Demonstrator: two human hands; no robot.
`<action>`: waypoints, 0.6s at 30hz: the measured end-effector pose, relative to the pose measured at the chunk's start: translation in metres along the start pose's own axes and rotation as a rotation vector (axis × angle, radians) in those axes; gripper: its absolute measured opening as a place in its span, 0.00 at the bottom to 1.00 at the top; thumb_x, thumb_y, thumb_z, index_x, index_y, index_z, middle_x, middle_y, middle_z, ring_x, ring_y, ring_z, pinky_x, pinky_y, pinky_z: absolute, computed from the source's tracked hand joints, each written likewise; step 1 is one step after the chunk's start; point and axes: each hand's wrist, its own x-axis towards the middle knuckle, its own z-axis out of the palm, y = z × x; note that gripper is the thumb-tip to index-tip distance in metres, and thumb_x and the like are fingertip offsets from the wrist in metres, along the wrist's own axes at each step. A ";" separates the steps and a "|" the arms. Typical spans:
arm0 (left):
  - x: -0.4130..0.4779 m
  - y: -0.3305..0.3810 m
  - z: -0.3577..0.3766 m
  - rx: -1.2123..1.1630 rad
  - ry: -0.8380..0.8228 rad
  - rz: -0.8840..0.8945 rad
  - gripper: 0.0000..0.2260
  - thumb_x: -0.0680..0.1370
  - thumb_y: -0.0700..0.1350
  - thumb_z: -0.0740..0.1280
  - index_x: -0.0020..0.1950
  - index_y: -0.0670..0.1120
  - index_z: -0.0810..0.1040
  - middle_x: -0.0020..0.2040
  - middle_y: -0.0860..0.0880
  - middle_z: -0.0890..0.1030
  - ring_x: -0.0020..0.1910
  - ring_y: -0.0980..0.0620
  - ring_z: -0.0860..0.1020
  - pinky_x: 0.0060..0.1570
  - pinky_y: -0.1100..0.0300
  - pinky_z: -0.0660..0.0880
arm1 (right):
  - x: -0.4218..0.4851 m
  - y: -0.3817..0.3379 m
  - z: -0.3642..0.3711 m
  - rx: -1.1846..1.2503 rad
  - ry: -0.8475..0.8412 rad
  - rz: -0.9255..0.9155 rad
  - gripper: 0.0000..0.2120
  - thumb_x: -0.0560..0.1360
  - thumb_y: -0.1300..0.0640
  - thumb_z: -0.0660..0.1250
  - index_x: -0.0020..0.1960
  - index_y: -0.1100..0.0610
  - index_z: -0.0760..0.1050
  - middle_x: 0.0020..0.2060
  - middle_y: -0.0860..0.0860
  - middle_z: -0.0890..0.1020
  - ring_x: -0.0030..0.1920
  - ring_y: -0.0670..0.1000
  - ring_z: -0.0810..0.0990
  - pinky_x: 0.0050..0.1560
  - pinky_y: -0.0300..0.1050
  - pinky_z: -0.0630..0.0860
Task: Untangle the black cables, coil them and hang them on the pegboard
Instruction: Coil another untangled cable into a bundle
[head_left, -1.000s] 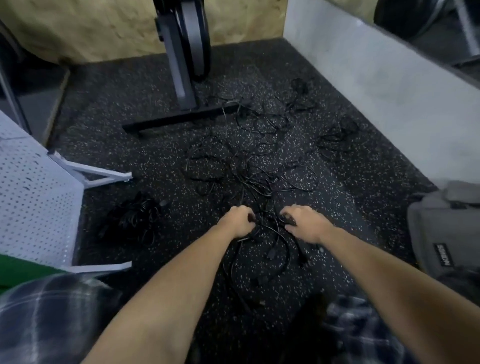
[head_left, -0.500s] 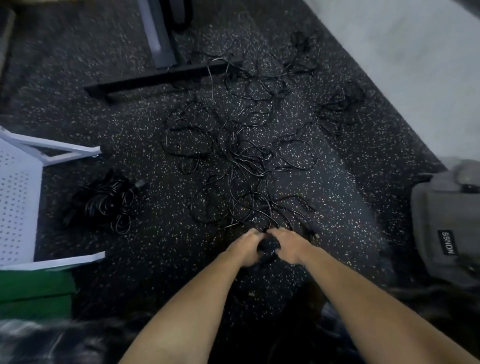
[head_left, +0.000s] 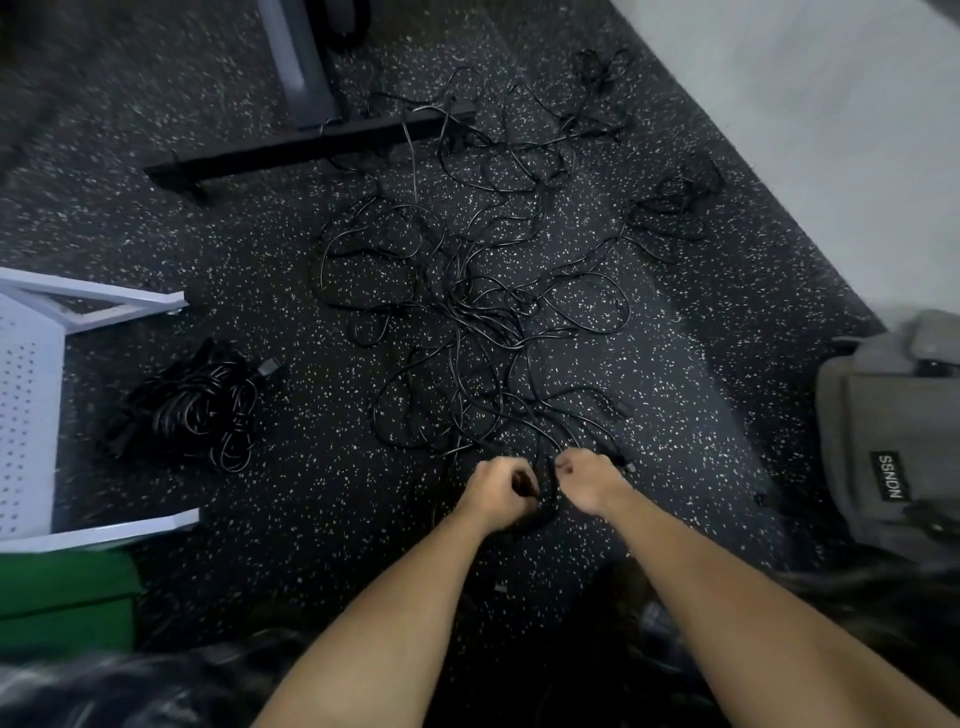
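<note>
left hand (head_left: 496, 491), right hand (head_left: 589, 480): fingers curled round near strands of tangled thin black cables (head_left: 470, 306) sprawled on speckled rubber floor (head_left: 260, 519). risk: hard pull cinching knots, snagging black metal stand foot (head_left: 291, 150).

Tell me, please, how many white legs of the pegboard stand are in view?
2: the far leg lies beyond the cable bundle; the near leg lies by the green block. Others may be out of frame left.
</note>
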 end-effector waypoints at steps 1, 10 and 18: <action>-0.002 0.001 -0.002 -0.111 -0.013 -0.035 0.11 0.71 0.41 0.78 0.46 0.53 0.79 0.48 0.52 0.82 0.46 0.51 0.80 0.46 0.59 0.78 | 0.000 -0.001 -0.002 0.080 0.024 0.017 0.12 0.84 0.58 0.57 0.59 0.57 0.79 0.51 0.55 0.82 0.46 0.52 0.80 0.47 0.45 0.76; -0.027 0.033 -0.051 -0.340 -0.078 0.036 0.16 0.68 0.34 0.82 0.43 0.48 0.79 0.46 0.49 0.83 0.45 0.51 0.80 0.53 0.54 0.80 | -0.026 -0.041 -0.034 0.508 0.079 -0.063 0.10 0.83 0.59 0.66 0.46 0.60 0.81 0.41 0.55 0.83 0.43 0.53 0.79 0.45 0.49 0.77; -0.047 0.081 -0.135 -0.057 0.223 0.229 0.11 0.75 0.40 0.76 0.55 0.52 0.81 0.52 0.50 0.85 0.53 0.52 0.82 0.60 0.56 0.78 | -0.095 -0.093 -0.122 0.390 0.058 -0.322 0.11 0.84 0.66 0.61 0.57 0.61 0.83 0.44 0.54 0.83 0.39 0.49 0.82 0.41 0.44 0.77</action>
